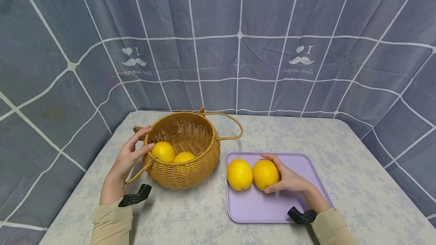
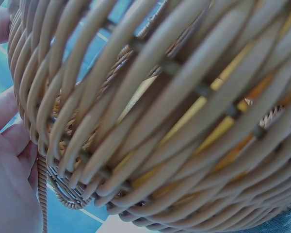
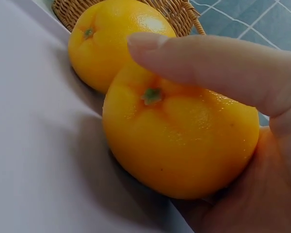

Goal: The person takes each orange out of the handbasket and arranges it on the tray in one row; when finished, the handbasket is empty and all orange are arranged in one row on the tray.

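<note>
- The right orange [image 1: 265, 175] sits on the tray [image 1: 259, 209], gripped between the curved fingers and thumb of the right hand [image 1: 289, 180].
- From that hand, the basket [image 1: 190, 175] lies to the left and slightly farther off; the left orange [image 1: 240, 174] stands between, just beside the held one.
- Both tray oranges are nearly round, with no clear long axis.
- The left hand [image 1: 126, 160], fingers fairly straight and spread, rests at the basket's left rim, nearer the 2 oranges inside [image 1: 163, 152].
- 1 raised handle [image 1: 229, 138] juts from the basket's right side towards the tray.
</note>
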`<move>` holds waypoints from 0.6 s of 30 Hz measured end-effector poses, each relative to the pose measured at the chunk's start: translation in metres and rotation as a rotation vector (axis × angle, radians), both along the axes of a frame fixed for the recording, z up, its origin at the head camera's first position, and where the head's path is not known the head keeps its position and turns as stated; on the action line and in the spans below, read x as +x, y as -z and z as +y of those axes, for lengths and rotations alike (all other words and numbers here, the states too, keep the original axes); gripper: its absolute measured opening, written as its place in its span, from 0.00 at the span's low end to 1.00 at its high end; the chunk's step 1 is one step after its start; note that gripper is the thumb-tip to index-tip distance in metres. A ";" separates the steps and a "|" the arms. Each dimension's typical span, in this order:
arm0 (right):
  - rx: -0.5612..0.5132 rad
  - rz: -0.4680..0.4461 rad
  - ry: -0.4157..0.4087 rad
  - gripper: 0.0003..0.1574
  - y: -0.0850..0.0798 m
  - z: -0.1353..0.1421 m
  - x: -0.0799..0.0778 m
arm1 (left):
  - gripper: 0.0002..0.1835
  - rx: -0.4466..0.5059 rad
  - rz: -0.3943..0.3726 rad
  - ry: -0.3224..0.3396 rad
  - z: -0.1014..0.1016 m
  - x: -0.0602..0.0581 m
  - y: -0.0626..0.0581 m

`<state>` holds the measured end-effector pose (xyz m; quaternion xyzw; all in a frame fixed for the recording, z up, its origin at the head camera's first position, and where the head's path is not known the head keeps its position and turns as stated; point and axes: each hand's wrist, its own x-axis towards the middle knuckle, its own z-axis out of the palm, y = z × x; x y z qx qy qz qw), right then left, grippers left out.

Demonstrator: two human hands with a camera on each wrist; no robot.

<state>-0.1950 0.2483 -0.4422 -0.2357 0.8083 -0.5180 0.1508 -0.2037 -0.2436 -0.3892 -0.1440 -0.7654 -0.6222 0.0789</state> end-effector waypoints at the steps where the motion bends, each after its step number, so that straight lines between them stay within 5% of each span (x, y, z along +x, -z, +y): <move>1: 0.007 0.001 -0.003 0.61 0.000 0.001 0.000 | 0.29 0.000 -0.001 -0.001 0.000 0.000 0.000; 18: 0.015 0.031 0.018 0.60 -0.004 -0.001 0.002 | 0.29 0.013 -0.006 -0.002 0.000 0.000 0.000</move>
